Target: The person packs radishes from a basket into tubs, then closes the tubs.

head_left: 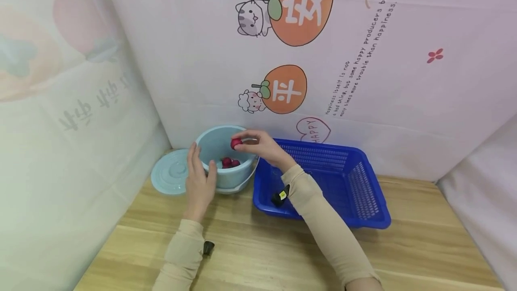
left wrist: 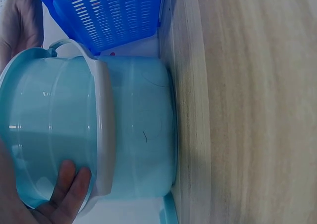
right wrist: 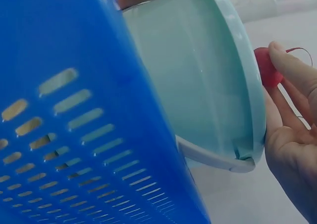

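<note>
Thumb and fingertips of my right hand (head_left: 260, 145) pinch a small round red radish (head_left: 236, 143) over the mouth of a light blue bucket (head_left: 234, 177). A thin root tail curls off the radish in the right wrist view, where the hand is beside the rim. Inside the bucket lie a few dark red radishes (head_left: 227, 162). My left hand (head_left: 199, 187) rests against the bucket's left side with fairly straight fingers, the thumb at the front rim. Its fingers (left wrist: 74, 192) lie on the outer wall in the left wrist view.
A round light blue lid (head_left: 169, 172) lies left of the bucket. Close on the right stands a blue perforated basket (head_left: 331, 192), partly under my right forearm. The bucket's pale handle (left wrist: 104, 130) hangs down its front. A printed cloth wall (head_left: 226, 80) rises behind the wooden table (head_left: 242, 246).
</note>
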Tool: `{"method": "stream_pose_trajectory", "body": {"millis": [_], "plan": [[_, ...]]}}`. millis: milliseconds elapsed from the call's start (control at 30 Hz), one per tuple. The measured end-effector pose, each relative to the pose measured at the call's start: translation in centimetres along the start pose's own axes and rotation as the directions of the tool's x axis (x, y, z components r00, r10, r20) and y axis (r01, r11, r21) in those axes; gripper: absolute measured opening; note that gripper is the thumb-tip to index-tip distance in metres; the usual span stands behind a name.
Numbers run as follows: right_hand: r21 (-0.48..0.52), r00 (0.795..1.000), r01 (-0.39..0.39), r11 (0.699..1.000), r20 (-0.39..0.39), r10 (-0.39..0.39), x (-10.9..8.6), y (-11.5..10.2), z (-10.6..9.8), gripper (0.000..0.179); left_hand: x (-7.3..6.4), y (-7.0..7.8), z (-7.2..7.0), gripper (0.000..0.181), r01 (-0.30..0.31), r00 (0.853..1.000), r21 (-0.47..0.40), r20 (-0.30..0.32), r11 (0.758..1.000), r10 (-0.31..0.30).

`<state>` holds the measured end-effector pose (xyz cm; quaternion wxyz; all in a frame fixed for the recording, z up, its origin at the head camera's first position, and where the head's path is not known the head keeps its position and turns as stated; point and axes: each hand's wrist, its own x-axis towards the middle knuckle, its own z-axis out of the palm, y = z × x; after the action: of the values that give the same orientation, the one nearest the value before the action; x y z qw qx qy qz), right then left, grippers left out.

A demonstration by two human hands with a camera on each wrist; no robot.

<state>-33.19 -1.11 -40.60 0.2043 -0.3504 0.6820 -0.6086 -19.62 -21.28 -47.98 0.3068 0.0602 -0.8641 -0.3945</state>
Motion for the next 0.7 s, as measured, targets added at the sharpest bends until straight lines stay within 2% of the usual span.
{"method": "stream_pose_trajectory", "body": {"millis": [133,267,367,500,633,700], "plan": [[-0.013,1.0,-0.005,1.0,0.012,0.005,0.2,-0.1,-0.1,0.037,0.1,0.0,-0.1,0.067,-0.004,1.0,0.008,-0.005,1.0,0.004],[-0.142,0.995,-0.027,0.99,0.09,0.04,1.1,-0.9,-0.1,0.037,0.3,0.0,-0.5,0.066,-0.013,1.0,0.007,-0.016,1.0,0.013],[-0.274,0.982,-0.038,0.961,0.17,0.088,2.2,-2.1,0.3,0.035,0.6,0.0,-1.0,0.065,-0.016,0.999,0.006,-0.03,1.0,0.016],[-0.397,0.959,-0.018,0.918,0.254,0.128,3.2,-2.9,0.6,0.03,0.7,-0.2,-1.1,0.067,-0.02,1.0,0.023,-0.021,1.0,0.02],[-0.465,0.945,0.005,0.885,0.293,0.149,3.1,-2.9,0.3,0.028,0.4,-0.1,-0.6,0.069,-0.019,1.0,0.033,0.004,0.999,0.019],[-0.467,0.943,-0.003,0.884,0.293,0.158,2.9,-2.8,0.2,0.028,0.3,0.0,-0.4,0.069,-0.018,1.0,0.029,0.01,0.999,0.018]]}}
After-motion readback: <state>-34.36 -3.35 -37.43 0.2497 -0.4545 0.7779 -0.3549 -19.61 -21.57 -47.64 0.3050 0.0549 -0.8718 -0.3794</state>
